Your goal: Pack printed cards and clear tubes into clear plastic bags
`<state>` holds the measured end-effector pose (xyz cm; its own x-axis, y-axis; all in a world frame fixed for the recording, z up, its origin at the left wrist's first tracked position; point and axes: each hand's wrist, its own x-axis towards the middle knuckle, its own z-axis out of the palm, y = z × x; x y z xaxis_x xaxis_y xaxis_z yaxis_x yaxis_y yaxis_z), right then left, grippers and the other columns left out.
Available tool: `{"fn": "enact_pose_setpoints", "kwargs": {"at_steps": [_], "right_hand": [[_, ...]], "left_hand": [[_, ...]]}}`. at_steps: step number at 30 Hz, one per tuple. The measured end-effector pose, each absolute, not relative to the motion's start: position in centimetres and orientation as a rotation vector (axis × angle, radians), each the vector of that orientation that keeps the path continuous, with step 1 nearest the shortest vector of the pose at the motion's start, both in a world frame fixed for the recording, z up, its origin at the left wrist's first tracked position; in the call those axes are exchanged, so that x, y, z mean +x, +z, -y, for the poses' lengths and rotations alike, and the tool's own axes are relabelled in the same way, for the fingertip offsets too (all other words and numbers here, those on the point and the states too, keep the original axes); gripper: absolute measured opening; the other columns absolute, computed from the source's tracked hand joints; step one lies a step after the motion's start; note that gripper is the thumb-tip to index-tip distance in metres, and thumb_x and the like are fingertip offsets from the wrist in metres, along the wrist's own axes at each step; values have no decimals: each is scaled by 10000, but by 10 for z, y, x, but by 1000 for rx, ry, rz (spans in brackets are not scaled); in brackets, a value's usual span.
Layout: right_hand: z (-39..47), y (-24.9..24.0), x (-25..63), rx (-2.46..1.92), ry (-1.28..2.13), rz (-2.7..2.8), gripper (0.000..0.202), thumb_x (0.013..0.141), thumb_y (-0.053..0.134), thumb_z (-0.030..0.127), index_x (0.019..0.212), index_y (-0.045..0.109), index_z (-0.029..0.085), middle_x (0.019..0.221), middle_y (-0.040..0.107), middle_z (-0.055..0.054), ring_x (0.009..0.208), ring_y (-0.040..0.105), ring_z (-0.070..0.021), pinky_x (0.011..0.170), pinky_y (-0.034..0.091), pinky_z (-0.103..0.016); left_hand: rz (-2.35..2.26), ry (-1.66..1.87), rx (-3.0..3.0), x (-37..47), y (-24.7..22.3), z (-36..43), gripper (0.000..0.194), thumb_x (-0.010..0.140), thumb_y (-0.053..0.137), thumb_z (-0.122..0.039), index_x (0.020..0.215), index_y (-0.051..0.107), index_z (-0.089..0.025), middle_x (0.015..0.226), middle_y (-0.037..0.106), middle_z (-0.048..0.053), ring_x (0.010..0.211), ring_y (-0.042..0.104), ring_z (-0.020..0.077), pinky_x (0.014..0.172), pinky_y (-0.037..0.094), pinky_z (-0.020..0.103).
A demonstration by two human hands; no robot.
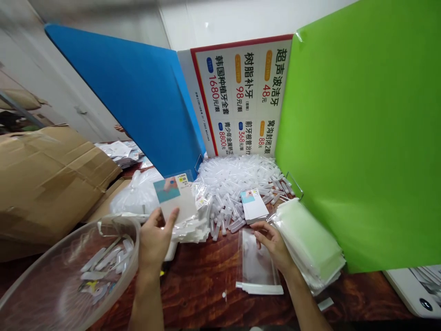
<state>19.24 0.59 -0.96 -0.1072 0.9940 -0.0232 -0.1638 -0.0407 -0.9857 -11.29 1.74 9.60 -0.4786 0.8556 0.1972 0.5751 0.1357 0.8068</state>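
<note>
Card (182,202) with a teal picture at one corner is pinched between the thumb and fingers of the left hand (156,236), upright above a pile of clear-wrapped packets (193,232). The right hand (274,243) has its fingers curled at the far end of some flat clear bags (257,271), which lie on the worktop (203,280) below it; whether it grips one, I cannot tell.

Just beyond the right hand's fingertips sits a stack of cards (255,211) with similar teal corners. Farther out, ahead of both hands, spreads a heap of small whitish tubes (237,179), with a printed board (246,96) standing behind it. Right of the right hand lies a thick stack of clear sleeves (308,243), alongside a tall green panel (365,138). Left of the left wrist stands a translucent bin (34,294) holding loose pieces; beyond it is a cardboard box (51,179).
</note>
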Motion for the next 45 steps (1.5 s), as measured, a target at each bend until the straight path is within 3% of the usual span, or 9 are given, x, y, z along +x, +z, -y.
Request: {"fn": "enact_pose_setpoints", "kwargs": {"at_steps": [5,11,14,19,26,29,33,39,45], "right_hand": [[-13,-13,192,-1197,1244,1099,432,834,671,583,1030,718,201,705,659,-5,482,471,-122,466,383,-243],[-4,-3,199,-1206,1154,1115,682,970,355,655,521,632,223,486,570,-36,634,617,-204,776,515,-351],[0,0,204,-1216,1186,1086,487,955,437,534,764,760,223,405,524,24,472,560,-177,770,519,-349],[-4,-7,207,-1264,1230,995,361,821,477,362,936,778,199,606,717,-2,288,425,-107,462,416,-284],[-42,17,199,-1537,791,1286,400,941,418,434,844,715,185,685,716,-64,624,663,-218,666,500,-316],[-64,26,196,-1883,478,1617,370,949,490,437,989,714,145,1101,691,-176,888,695,-285,757,486,-352],[-80,20,194,-2157,429,1741,338,839,702,399,982,715,94,1084,673,-216,946,686,-339,752,469,-363],[-79,4,194,-2122,394,1662,334,835,688,337,1075,672,106,1142,656,-197,1020,659,-334,799,476,-365],[-69,-4,194,-1830,369,1387,265,871,574,294,1069,661,141,1064,712,-160,963,683,-304,809,507,-365]], "left_hand": [[-2486,776,1764,-157,89,-58,336,786,617,-496,851,721,-183,830,665,91,779,598,261,740,468,353],[-2476,1064,2004,-138,91,-54,399,871,540,-496,998,727,-166,991,645,146,975,588,337,898,460,458],[-2149,1321,2035,-100,97,-30,332,921,509,-486,941,690,-208,971,670,94,967,614,283,902,476,414],[-1647,1063,1928,-24,47,4,233,942,516,-398,899,676,-234,909,705,54,872,659,234,793,501,332],[-1970,474,1888,33,-52,28,530,783,709,-366,1240,586,-128,1161,674,180,1106,609,367,920,432,471],[-1853,530,1840,25,-55,26,325,781,686,-297,1077,634,-173,958,715,98,945,657,292,859,439,401],[-1679,660,1617,4,-44,22,65,817,590,-261,857,609,-213,755,706,38,741,671,226,701,442,313],[-1611,875,1479,-11,-33,27,203,873,537,-396,841,652,-232,890,751,63,865,696,246,793,472,325],[-1487,1112,964,-13,-40,27,329,659,809,-425,736,587,-194,591,653,-22,593,628,163,600,458,246]]}}
